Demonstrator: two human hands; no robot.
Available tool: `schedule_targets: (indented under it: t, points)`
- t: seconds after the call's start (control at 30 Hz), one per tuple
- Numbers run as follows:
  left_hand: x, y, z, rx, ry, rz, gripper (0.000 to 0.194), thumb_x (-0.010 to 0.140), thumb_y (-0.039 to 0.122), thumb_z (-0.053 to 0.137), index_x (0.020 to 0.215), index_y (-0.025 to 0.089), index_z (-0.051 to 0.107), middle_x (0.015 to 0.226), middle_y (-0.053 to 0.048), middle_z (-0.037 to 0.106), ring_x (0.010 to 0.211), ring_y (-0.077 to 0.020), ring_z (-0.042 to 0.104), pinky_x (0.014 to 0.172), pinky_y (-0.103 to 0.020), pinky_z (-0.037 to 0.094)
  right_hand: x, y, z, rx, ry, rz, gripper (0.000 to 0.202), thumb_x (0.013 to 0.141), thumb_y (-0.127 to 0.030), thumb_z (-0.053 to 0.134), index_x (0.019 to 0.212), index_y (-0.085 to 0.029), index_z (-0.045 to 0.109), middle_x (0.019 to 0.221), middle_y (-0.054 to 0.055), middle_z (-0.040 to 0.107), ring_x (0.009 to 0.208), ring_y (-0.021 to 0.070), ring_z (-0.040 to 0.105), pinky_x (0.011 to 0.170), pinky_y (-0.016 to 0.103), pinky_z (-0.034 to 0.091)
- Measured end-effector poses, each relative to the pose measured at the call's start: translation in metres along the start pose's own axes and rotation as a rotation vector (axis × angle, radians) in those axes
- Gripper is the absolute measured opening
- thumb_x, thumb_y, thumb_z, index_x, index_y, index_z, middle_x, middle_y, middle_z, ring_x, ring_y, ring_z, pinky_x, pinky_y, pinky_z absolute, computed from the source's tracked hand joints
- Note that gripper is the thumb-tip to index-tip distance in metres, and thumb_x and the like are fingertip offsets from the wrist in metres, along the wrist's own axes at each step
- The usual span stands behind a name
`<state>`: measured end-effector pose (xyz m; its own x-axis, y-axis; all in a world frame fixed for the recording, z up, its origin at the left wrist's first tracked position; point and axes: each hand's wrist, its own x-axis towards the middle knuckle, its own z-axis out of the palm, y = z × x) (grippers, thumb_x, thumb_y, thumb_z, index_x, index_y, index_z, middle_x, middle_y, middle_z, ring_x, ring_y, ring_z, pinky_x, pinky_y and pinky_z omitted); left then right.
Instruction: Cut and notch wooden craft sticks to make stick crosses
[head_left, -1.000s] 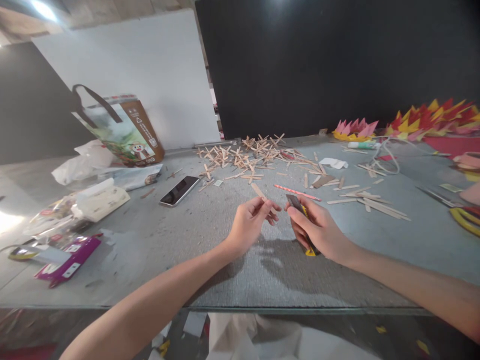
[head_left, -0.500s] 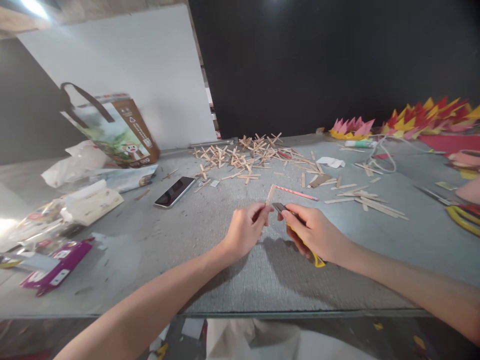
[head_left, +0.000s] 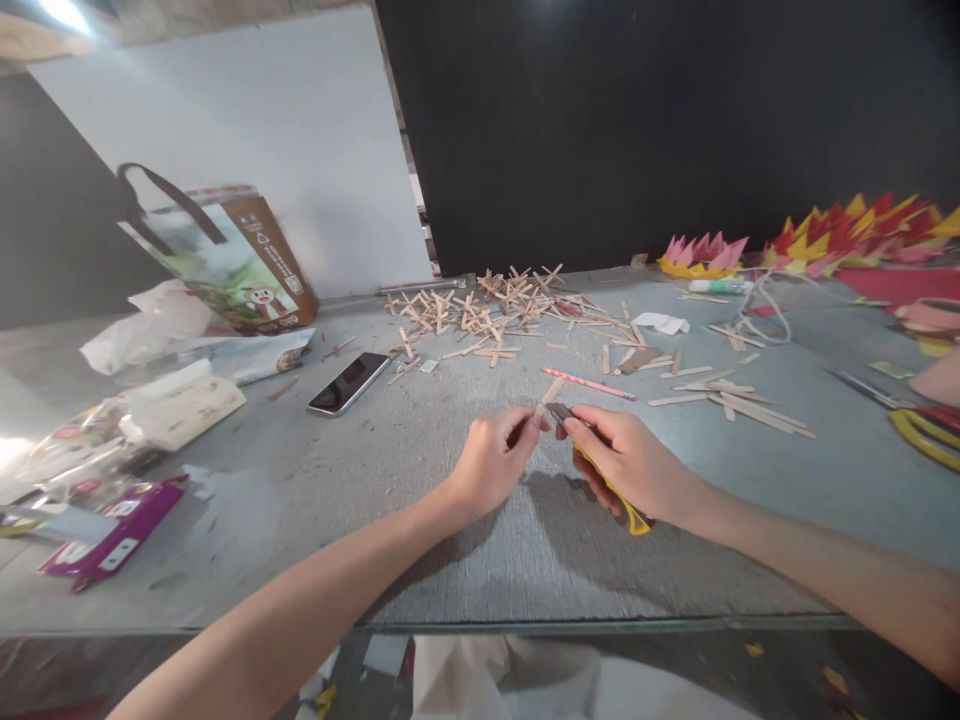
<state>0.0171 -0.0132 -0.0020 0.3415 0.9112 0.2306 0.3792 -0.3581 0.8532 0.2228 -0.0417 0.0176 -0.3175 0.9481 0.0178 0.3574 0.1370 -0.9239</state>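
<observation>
Pinches wooden stick (head_left: 553, 391) in left grip (head_left: 491, 455). Clasps utility knife (head_left: 637, 522) in right grip (head_left: 630, 455), close beside left. Could slip into left grip through hard pressing.

Left hand (head_left: 489, 458) pinching wooden stick (head_left: 553, 391), right hand (head_left: 634, 455) holding cutter (head_left: 637, 520), pencil (head_left: 590, 384) beyond

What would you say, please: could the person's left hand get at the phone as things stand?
Probably yes: nothing seems to stand between the left hand and the phone, though it would likely need to release the wooden stick first.
</observation>
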Motion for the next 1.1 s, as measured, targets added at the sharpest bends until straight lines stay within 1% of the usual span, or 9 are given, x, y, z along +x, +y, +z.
schedule_targets:
  t: [0.37, 0.53, 0.6, 0.7, 0.8, 0.87, 0.97, 1.03, 1.1]
  points:
    - [0.000, 0.001, 0.000, 0.058, 0.008, 0.070, 0.038, 0.106, 0.041, 0.047, 0.100, 0.016, 0.075, 0.063, 0.005, 0.047, 0.055, -0.0088, 0.035, 0.056, -0.023, 0.030, 0.000, 0.003, 0.000, 0.058, -0.040, 0.026, 0.037, 0.108, -0.054, 0.043, 0.087, -0.024, 0.049, 0.050, -0.008, 0.055, 0.030, 0.0115, 0.050, 0.029, 0.020, 0.037]
    - [0.000, 0.000, -0.001, 0.058, 0.018, 0.062, 0.036, 0.106, 0.041, 0.048, 0.096, 0.016, 0.073, 0.063, 0.005, 0.046, 0.055, -0.0090, 0.035, 0.056, -0.023, 0.030, -0.001, 0.002, 0.001, 0.080, -0.060, 0.021, 0.037, 0.109, -0.055, 0.043, 0.089, -0.024, 0.050, 0.051, -0.008, 0.055, 0.030, 0.0112, 0.049, 0.030, 0.020, 0.037]
    - [0.000, 0.001, -0.002, 0.045, 0.023, 0.038, 0.034, 0.105, 0.040, 0.049, 0.093, 0.017, 0.071, 0.062, 0.005, 0.045, 0.056, -0.0090, 0.035, 0.056, -0.024, 0.029, -0.001, 0.002, 0.000, 0.111, -0.016, -0.001, 0.038, 0.108, -0.057, 0.044, 0.092, -0.025, 0.052, 0.054, -0.008, 0.054, 0.031, 0.0110, 0.048, 0.031, 0.021, 0.039]
    - [0.000, 0.002, -0.003, 0.014, 0.000, 0.006, 0.032, 0.102, 0.037, 0.051, 0.088, 0.016, 0.071, 0.061, 0.005, 0.044, 0.055, -0.0090, 0.036, 0.055, -0.024, 0.027, 0.000, 0.001, -0.003, 0.141, 0.117, -0.042, 0.036, 0.106, -0.061, 0.047, 0.103, -0.025, 0.056, 0.056, -0.008, 0.052, 0.034, 0.0115, 0.048, 0.032, 0.023, 0.041]
    - [0.000, 0.003, -0.005, 0.005, -0.036, 0.018, 0.030, 0.099, 0.034, 0.054, 0.084, 0.015, 0.072, 0.062, 0.004, 0.048, 0.058, -0.0094, 0.040, 0.056, -0.024, 0.029, 0.003, -0.002, -0.008, 0.074, 0.215, -0.074, 0.036, 0.104, -0.058, 0.056, 0.122, -0.027, 0.058, 0.052, -0.010, 0.050, 0.033, 0.0129, 0.047, 0.033, 0.024, 0.040]
    - [0.000, 0.003, -0.006, 0.005, -0.063, 0.028, 0.030, 0.098, 0.034, 0.055, 0.083, 0.015, 0.073, 0.062, 0.003, 0.050, 0.059, -0.0094, 0.042, 0.057, -0.024, 0.030, 0.005, -0.003, -0.010, 0.000, 0.243, -0.086, 0.039, 0.102, -0.056, 0.061, 0.128, -0.027, 0.060, 0.048, -0.010, 0.048, 0.032, 0.0134, 0.047, 0.034, 0.025, 0.039]
    - [0.001, 0.003, -0.007, -0.045, -0.087, 0.012, 0.030, 0.098, 0.036, 0.057, 0.083, 0.014, 0.074, 0.059, 0.005, 0.045, 0.056, -0.0085, 0.037, 0.055, -0.024, 0.028, 0.007, -0.002, -0.011, -0.067, 0.246, -0.068, 0.035, 0.100, -0.057, 0.062, 0.108, -0.023, 0.066, 0.044, -0.008, 0.048, 0.032, 0.0136, 0.047, 0.034, 0.025, 0.038]
    - [0.002, 0.003, -0.008, -0.132, -0.060, -0.007, 0.030, 0.097, 0.039, 0.061, 0.085, 0.014, 0.074, 0.059, 0.005, 0.044, 0.055, -0.0082, 0.036, 0.054, -0.024, 0.027, 0.008, -0.001, -0.011, -0.065, 0.209, -0.042, 0.036, 0.101, -0.058, 0.061, 0.093, -0.022, 0.064, 0.042, -0.007, 0.049, 0.032, 0.0138, 0.048, 0.035, 0.024, 0.037]
    - [0.004, 0.003, -0.008, -0.253, -0.019, -0.036, 0.032, 0.094, 0.043, 0.068, 0.086, 0.013, 0.073, 0.059, 0.005, 0.048, 0.056, -0.0085, 0.040, 0.055, -0.024, 0.029, 0.008, 0.000, -0.010, -0.037, 0.160, -0.024, 0.036, 0.101, -0.058, 0.060, 0.092, -0.023, 0.062, 0.041, -0.007, 0.050, 0.032, 0.0141, 0.048, 0.036, 0.024, 0.038]
